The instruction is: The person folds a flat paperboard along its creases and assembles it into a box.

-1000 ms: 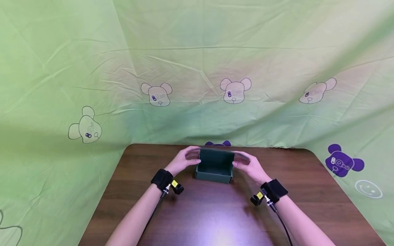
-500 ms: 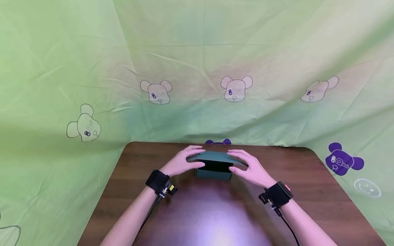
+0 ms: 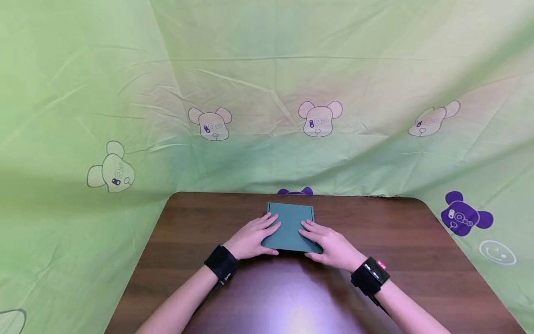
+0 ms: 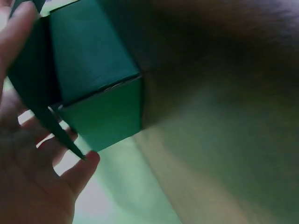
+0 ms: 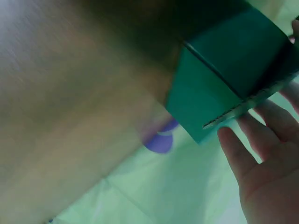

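A dark green cardboard box (image 3: 289,226) sits on the brown wooden table (image 3: 375,232), its lid folded down flat. My left hand (image 3: 255,236) lies on the near left part of the lid with fingers straight. My right hand (image 3: 327,241) presses the near right part of the lid the same way. In the left wrist view the green box (image 4: 88,79) shows a lid flap edge sticking out beside the fingers (image 4: 79,170). The right wrist view shows the green box (image 5: 224,79) from the other side, with the lid's edge above my fingers (image 5: 243,158).
A green cloth with bear prints (image 3: 319,118) hangs behind and around the table. The table's far edge (image 3: 292,195) lies just beyond the box. Black wrist straps (image 3: 221,262) sit on both forearms.
The lid stood upright a second ago. Both hands have folded it down over the box and now rest flat on top of it.
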Tool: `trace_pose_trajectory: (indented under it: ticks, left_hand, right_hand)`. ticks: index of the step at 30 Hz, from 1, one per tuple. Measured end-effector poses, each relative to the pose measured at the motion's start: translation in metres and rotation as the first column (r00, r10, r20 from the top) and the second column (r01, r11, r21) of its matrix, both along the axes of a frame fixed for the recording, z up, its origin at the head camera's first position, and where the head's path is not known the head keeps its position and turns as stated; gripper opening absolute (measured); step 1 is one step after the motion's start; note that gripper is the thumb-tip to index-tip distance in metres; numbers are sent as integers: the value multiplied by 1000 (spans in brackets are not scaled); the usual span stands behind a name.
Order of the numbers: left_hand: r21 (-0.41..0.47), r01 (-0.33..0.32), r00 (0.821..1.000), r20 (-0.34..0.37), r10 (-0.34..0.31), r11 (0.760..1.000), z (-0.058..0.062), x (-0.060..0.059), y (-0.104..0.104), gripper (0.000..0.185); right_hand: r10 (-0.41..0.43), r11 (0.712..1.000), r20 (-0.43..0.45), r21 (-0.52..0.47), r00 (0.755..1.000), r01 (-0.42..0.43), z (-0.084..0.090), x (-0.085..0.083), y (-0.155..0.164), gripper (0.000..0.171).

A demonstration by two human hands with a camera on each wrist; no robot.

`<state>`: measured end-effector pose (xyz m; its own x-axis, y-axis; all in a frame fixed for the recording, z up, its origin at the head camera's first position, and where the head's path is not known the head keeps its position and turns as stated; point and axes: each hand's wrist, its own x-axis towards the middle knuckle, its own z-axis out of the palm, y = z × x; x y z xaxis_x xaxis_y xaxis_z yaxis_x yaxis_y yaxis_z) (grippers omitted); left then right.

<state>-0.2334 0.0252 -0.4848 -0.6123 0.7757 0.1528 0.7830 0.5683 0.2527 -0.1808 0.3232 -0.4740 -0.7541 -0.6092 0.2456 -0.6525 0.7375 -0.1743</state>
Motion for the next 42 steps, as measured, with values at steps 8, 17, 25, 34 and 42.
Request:
trace_pose_trajectory:
  ticks: [8, 17, 25, 34, 42]
  left_hand:
    - [-86, -30, 998, -57, 25, 996, 2, 6, 2, 84]
    - [105, -119, 960, 267, 87, 987, -4, 19, -29, 81]
    - [302, -232, 888, 453, 75, 925, -8, 11, -33, 69]
    - [469, -473, 759, 647, 74, 746, 42, -20, -16, 52]
    - [451, -575, 673, 735, 82, 683, 47, -40, -6, 44]
  right_hand:
    - [2, 1000, -42, 8, 999, -2, -12, 2, 2, 70]
    - [-159, 974, 33, -161, 987, 162, -24, 25, 20, 73]
    - [-174, 909, 177, -348, 969, 227, -21, 19, 24, 57]
    - [-164, 709, 398, -589, 903, 388, 26, -16, 12, 39]
    - [-104, 584, 530, -652, 841, 483, 27, -29, 7, 43]
